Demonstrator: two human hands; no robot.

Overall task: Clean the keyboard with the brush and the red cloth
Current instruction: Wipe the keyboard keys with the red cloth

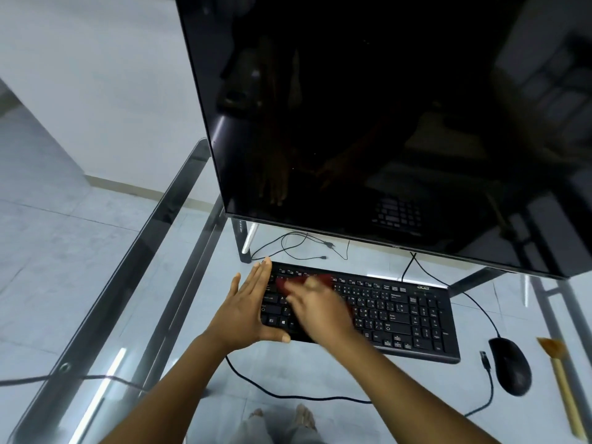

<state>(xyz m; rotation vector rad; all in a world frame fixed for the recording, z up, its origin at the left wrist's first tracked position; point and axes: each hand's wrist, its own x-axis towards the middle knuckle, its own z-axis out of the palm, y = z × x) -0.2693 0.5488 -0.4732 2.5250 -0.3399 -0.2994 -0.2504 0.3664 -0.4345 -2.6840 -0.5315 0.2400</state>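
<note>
A black keyboard (400, 312) lies on the glass desk below the monitor. My left hand (245, 306) rests flat against the keyboard's left end, fingers straight, thumb under the front edge. My right hand (320, 310) is blurred over the left keys and presses the red cloth (322, 279), which shows past my fingers on the upper key rows. The brush (560, 376), with a pale wooden handle and tan bristles, lies at the far right of the desk, away from both hands.
A large dark monitor (384, 123) stands close behind the keyboard. A black mouse (511, 366) sits to its right, beside the brush. Cables (298, 248) run behind and in front of the keyboard. The glass desk's left edge (134, 261) runs diagonally.
</note>
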